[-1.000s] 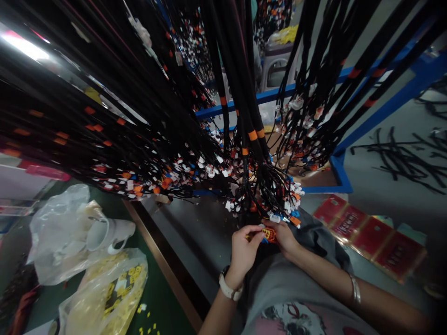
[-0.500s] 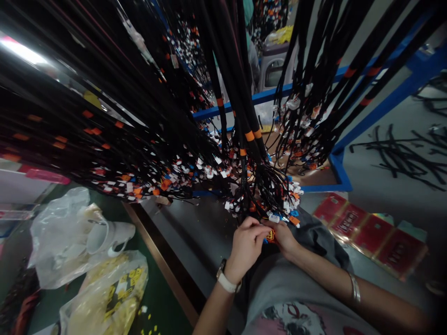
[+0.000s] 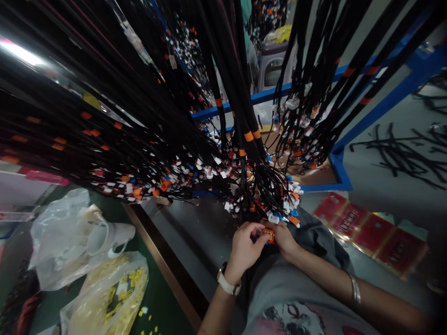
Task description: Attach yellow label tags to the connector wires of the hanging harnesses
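Observation:
An orange connector with a yellow piece in its face (image 3: 268,236) sits between my hands, in front of my lap. My right hand (image 3: 284,238) grips it from the right side. The thumb of my left hand (image 3: 246,247) presses on its face, while the left fingers curl beside it. Just above hangs the end of a black wire harness (image 3: 259,179), its branches tipped with white, blue and orange connectors. A white connector (image 3: 273,217) lies right over the right fingertips. The undersides of both hands are hidden.
More black harnesses (image 3: 167,107) hang at left, others at right inside a blue frame (image 3: 344,172). On the green table are a white mug (image 3: 101,237) in plastic and a bag of yellow pieces (image 3: 115,302). Red packaging (image 3: 370,232) and cut black tubing (image 3: 394,149) lie at right.
The left index finger has drawn back from the connector and the thumb now lies on its face. More of the yellow piece shows. The right hand has barely moved.

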The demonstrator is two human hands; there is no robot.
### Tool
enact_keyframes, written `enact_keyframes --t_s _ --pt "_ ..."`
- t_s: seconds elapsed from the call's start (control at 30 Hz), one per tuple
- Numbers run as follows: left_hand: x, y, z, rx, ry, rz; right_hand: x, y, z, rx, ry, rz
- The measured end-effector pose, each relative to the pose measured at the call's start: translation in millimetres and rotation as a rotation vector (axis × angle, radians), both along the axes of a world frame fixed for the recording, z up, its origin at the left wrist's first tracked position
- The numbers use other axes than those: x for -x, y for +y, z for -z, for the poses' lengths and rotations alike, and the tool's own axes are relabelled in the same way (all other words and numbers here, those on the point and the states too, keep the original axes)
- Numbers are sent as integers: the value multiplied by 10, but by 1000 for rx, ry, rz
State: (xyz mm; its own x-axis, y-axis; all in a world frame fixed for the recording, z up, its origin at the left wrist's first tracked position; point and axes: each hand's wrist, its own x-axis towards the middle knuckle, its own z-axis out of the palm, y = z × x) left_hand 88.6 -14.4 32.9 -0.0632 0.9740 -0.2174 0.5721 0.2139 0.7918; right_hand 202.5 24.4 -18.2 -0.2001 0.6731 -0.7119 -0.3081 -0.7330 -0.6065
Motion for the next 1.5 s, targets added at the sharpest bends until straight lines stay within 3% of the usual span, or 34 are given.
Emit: enact_keyframes --t_s 0.4,0.7,0.97,1.3,1.4,1.5 --pt "-66 -70 73 22 -68 -71 6 -55 3 -47 -51 -18" --pt "-205 -104 79 -53 21 -92 3 -23 47 -66 -63 24" --pt "-108 -178 214 34 -348 -167 15 -46 19 12 -6 25" --pt "-141 -155 229 24 -299 -185 -7 -63 71 9 8 38" --pt "-90 -143 212 42 -389 -206 6 -39 60 82 98 74" --pt "31 -132 212 99 -546 -319 17 13 36 170 204 82"
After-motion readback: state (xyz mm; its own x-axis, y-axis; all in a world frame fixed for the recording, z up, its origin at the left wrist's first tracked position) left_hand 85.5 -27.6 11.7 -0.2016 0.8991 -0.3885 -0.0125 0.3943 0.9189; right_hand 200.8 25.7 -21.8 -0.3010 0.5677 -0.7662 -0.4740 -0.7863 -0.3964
